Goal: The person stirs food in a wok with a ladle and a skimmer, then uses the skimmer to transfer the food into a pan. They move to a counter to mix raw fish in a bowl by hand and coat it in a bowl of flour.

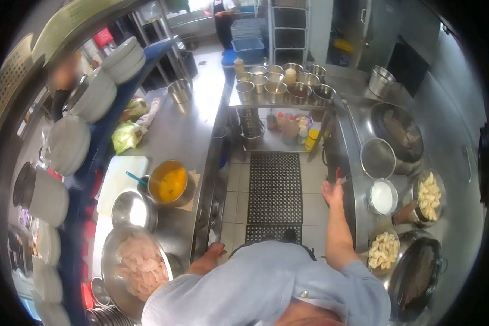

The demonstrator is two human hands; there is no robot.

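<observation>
My right hand (pixel 332 193) is at the edge of the stove counter, fingers curled at the handle of a round wire strainer (pixel 378 158). A small red part sticks up by the fingertips. The strainer is beside a large wok (pixel 399 130) and a bowl of white contents (pixel 383 196). On the other side, my left hand (pixel 215 251) hangs low by the counter's front edge, fingers curled in; their inside is hidden. Nearest to it are a steel bowl of pale raw meat slices (pixel 141 266) and a pot of yellow liquid (pixel 171 183).
Pale fried pieces (pixel 429 196) fill a basket on the right, near a dark oily wok (pixel 418 277). Ahead, several steel containers (pixel 276 91) line a shelf. Lettuce (pixel 127 136) and a white cutting board (pixel 122 173) are left. A black mat (pixel 275 187) covers the aisle.
</observation>
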